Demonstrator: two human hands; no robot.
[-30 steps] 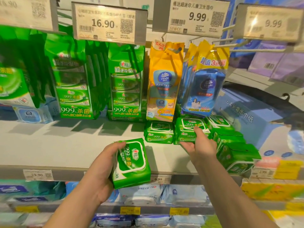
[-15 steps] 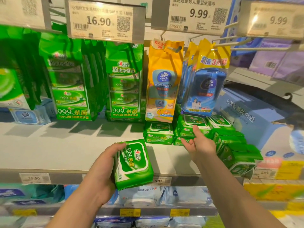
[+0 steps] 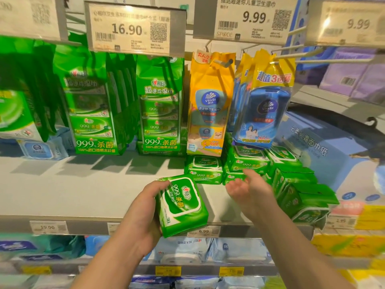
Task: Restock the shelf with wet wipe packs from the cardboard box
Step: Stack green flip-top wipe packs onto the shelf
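Note:
My left hand grips a green wet wipe pack from its left side, holding it just above the front edge of the white shelf. My right hand hovers with loose fingers and nothing in it, close in front of the stacked green packs on the shelf. A second short stack of green packs lies to their left. More green packs lean on their sides at the right. The cardboard box is out of view.
Green multipacks and yellow and blue Vinda packs hang from pegs above the shelf. Price tags hang overhead. A large blue tissue carton stands at the right. Lower shelves hold pale blue packs.
My right hand has drawn back from the stacked green packs and now hovers free. My left hand has brought its pack up and closer to the shelf. The camera moved nearer.

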